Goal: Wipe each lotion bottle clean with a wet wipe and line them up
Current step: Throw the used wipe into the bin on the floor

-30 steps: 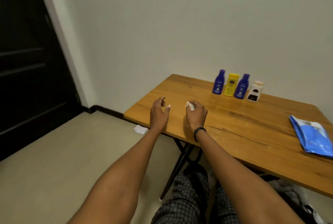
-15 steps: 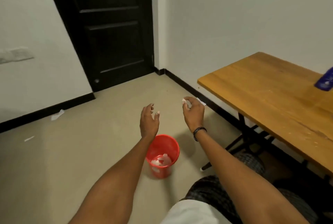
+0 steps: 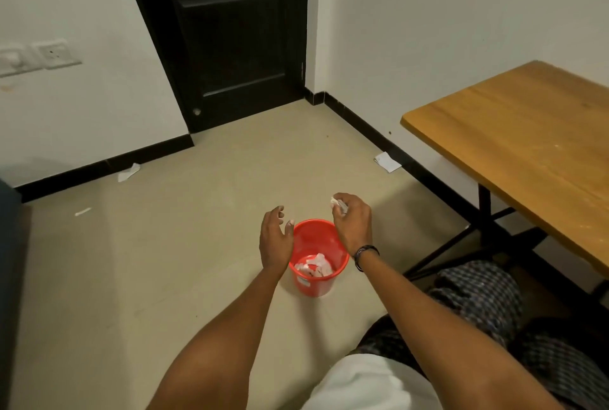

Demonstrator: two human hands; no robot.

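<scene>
My right hand [image 3: 353, 221] is closed around a crumpled white wet wipe [image 3: 338, 204] that pokes out past the fingers, held above the far right rim of a small red bin [image 3: 318, 281] on the floor. My left hand [image 3: 274, 238] hovers just left of the bin, fingers apart and holding nothing. Inside the bin lie several used white wipes [image 3: 314, 266]. No lotion bottle is in view; only the left end of the wooden table [image 3: 527, 142] shows at the right.
A black door [image 3: 227, 30] stands in the corner ahead. Scraps of white paper lie by the left skirting [image 3: 129, 172] and under the right wall [image 3: 387, 161]. The table's black legs [image 3: 484, 225] cross near my knees [image 3: 478, 297].
My view has swung left from the table and bottles down to the floor. Both hands moved with it and now hang over the red bin, the wipe still in my right hand.
</scene>
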